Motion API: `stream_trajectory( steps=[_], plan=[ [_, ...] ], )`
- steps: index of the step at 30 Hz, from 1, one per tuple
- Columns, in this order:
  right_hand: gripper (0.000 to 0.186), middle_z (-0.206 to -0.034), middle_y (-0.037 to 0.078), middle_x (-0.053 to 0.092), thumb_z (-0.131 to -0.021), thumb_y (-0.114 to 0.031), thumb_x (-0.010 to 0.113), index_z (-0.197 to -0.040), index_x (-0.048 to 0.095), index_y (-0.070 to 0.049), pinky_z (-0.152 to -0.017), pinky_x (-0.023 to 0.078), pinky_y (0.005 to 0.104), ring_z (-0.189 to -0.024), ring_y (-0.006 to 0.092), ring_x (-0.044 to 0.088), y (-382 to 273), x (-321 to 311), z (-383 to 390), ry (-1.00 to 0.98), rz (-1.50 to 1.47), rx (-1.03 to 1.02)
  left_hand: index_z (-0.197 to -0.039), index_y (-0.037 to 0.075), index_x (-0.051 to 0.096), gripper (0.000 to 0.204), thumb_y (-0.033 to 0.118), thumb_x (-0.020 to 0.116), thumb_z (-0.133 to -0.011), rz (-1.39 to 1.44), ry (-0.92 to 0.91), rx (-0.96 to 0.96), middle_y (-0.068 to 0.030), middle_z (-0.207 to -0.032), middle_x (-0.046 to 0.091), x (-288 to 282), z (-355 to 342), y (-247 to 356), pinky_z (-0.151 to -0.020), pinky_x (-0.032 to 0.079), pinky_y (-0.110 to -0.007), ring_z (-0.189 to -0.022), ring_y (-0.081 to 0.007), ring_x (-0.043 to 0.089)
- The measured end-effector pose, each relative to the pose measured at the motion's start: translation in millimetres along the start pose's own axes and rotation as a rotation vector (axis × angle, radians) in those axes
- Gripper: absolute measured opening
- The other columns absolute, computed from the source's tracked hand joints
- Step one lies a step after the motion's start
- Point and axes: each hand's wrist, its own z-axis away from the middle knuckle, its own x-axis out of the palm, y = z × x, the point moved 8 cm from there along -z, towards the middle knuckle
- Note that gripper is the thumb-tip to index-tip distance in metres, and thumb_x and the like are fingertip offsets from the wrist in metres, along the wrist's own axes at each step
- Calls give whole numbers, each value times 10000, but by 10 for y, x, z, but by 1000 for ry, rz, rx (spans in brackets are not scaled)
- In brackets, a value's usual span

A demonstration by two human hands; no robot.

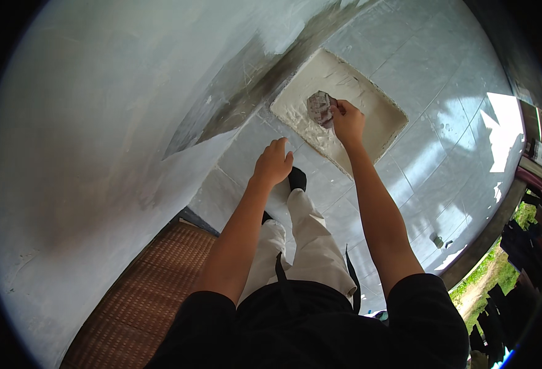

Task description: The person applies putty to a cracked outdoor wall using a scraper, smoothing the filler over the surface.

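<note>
The right hand [350, 122] grips a brown pad [318, 109] by one edge, just to the hand's left, over a tray [386, 117] of pale paste [300, 98]; so lopsided a hold could let it twist or drop, and the left hand [274, 162], empty and half-curled, gives no support

The single wide fisheye view, I notice, looks steeply down from the person's head, over the black short-sleeved shirt [338, 332] close below it. It faces ahead past the bare left hand [274, 162] and bare right hand [348, 122], farther off, taking in the patchy grey wall [98, 141] left of them and grey tiled floor [400, 55] beyond, straight lines bending rimward.
</note>
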Motion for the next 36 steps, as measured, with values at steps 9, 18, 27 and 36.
stream_trajectory(
  steps=[9, 18, 27, 36],
  plan=[
    [155, -890, 151, 721, -844, -145, 668, -963, 749, -91, -746, 543, 447, -814, 367, 685, -319, 572, -80, -116, 137, -276, -1357, 20, 458, 493, 216, 592, -925, 3, 22, -29, -208, -1251, 574, 5, -199, -172, -964, 490, -472, -1137, -388, 589],
    [198, -903, 103, 713, -833, -88, 619, -979, 748, -124, -749, 554, 443, -859, 319, 681, -593, 844, -158, -201, 315, -572, -1367, 24, 445, 507, 231, 587, -927, -9, 13, -65, -206, -1250, 571, 87, -130, -236, -956, 495, -475, -1132, -380, 589],
    [222, -916, 120, 716, -773, -54, 633, -938, 760, -131, -784, 570, 432, -917, 320, 697, -730, 1185, -292, -521, 565, -540, -1359, 34, 439, 484, 221, 584, -937, -20, -36, -104, -201, -1263, 571, 142, -19, -240, -975, 483, -466, -1168, -371, 574],
    [206, -944, 125, 737, -852, -139, 639, -1007, 774, -154, -778, 571, 426, -875, 317, 712, -467, 1143, -535, -555, 509, -397, -1340, 39, 456, 450, 202, 588, -942, -46, -89, -121, -199, -1236, 587, 234, 221, -263, -960, 488, -460, -1157, -372, 585]
  ],
)
